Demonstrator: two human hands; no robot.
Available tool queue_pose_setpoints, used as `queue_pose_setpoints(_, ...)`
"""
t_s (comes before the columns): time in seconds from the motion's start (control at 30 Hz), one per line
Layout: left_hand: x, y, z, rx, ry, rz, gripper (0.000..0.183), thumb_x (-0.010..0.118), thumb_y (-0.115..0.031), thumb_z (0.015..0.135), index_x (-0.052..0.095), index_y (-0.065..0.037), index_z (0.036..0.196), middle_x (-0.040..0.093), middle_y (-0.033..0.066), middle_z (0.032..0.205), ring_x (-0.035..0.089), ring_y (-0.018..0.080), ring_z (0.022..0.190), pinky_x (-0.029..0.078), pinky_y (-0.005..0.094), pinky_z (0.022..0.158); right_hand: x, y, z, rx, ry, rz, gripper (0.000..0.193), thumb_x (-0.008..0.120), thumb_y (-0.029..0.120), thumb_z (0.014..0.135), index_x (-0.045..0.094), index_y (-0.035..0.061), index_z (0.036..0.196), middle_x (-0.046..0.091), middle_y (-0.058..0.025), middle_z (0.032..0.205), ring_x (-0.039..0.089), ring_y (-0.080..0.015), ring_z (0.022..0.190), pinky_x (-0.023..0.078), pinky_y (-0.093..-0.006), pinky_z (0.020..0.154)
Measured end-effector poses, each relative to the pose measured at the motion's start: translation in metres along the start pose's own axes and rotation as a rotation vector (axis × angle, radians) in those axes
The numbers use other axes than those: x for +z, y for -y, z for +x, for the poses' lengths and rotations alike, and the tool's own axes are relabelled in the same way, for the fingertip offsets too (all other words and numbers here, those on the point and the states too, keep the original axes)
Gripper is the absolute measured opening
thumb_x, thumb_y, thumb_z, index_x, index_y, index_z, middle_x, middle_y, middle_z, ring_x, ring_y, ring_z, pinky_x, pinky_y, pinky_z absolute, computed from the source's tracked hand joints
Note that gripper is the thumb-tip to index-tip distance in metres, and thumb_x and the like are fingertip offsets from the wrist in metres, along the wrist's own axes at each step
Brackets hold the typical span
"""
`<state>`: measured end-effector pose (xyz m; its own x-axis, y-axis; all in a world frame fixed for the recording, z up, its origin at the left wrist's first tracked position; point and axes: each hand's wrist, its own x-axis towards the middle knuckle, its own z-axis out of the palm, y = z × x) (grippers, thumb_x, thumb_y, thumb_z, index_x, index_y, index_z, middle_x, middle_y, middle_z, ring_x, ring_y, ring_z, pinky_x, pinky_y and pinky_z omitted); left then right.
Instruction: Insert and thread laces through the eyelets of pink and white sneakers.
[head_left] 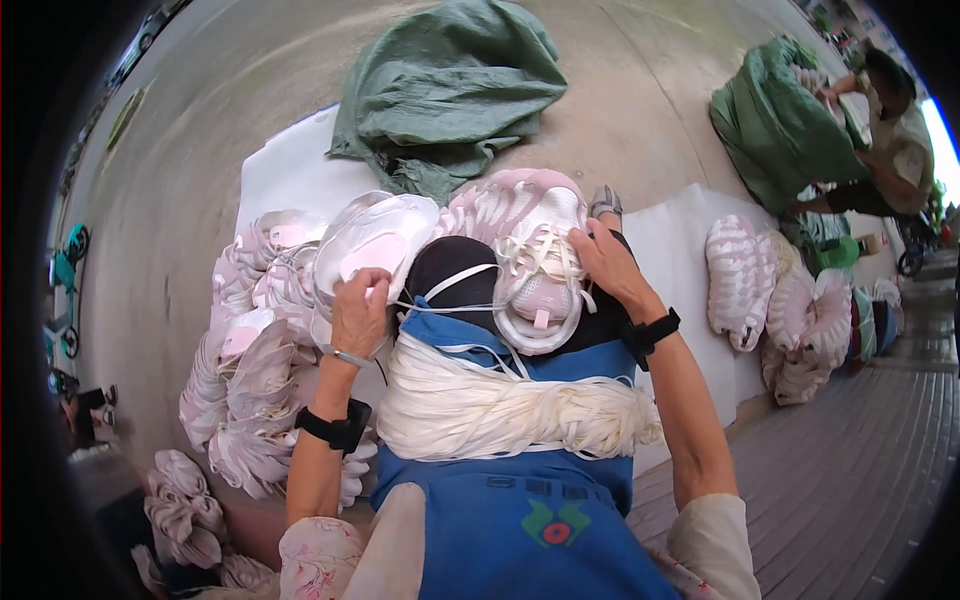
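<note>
The shoe (540,285), white and pink, rests on the person's lap, its heel opening toward six o'clock and its toe toward twelve. Clock directions here are taken from this shoe.

The left hand (358,310) is at about nine o'clock, its thumb and fingers brought together in what looks like a pinch on a pale lace (460,277) that runs over from the shoe. Behind those fingers lies a pale piece (370,250) with a pink patch. The right hand (608,262) is at two o'clock, fingers bent against the shoe's lacing edge; whether it grips a lace there, I cannot tell.

Laces already cross the front of the shoe, so the step in hand appears to be lacing. The next move would seem to call for the right hand steadying the edge at an eyelet, while the left keeps the lace taut and untwisted.

A thick lace bundle (500,405) lies over the lap at six o'clock, on the blue apron (500,520). A pile of similar shoes (245,370) sits at eight, a green sack (450,95) at eleven, more shoes (740,280) at three, and a co-worker (895,150) beside another sack (775,130) at two.
</note>
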<state>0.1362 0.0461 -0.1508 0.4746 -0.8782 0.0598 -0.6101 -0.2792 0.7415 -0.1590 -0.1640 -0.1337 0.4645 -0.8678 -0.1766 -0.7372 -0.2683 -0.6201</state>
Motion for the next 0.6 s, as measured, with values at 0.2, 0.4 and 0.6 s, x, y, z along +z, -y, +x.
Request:
queue_pose_setpoints(0.2, 0.011, 0.026, -0.023, 0.308, 0.017, 0.349, 0.023, 0.06, -0.007, 0.077, 0.058, -0.005, 0.099, 0.061, 0.0141, 0.098, 0.058, 0.0316, 0.095, 0.044, 0.0418, 0.086, -0.016, -0.001, -0.016, 0.117, -0.023, 0.454, 0.062, 0.065, 0.037, 0.085, 0.052, -0.0088, 0.125, 0.065, -0.0123, 0.084, 0.059, -0.0179, 0.073, 0.048, -0.0283, 0.067)
queue_pose_setpoints(0.4, 0.006, 0.027, -0.02, 0.184, 0.224, 0.716, 0.011, 0.06, -0.014, 0.078, 0.061, -0.008, 0.087, 0.064, 0.0109, 0.083, 0.061, 0.0275, 0.083, 0.046, 0.0393, 0.077, -0.004, -0.006, -0.036, 0.059, -0.132, 0.321, 0.054, 0.067, 0.033, 0.081, 0.057, -0.0055, 0.118, 0.062, -0.009, 0.081, 0.057, -0.015, 0.073, 0.047, -0.0288, 0.065)
queue_pose_setpoints(0.6, 0.013, 0.021, -0.023, 0.158, 0.368, 0.753, 0.011, 0.054, -0.014, 0.083, 0.059, -0.005, 0.082, 0.064, 0.0173, 0.076, 0.065, 0.035, 0.074, 0.05, 0.0448, 0.065, -0.008, -0.012, -0.032, 0.042, -0.099, 0.142, 0.059, 0.065, 0.043, 0.078, 0.06, -0.0067, 0.108, 0.064, -0.0193, 0.088, 0.062, -0.0274, 0.077, 0.049, -0.0353, 0.069)
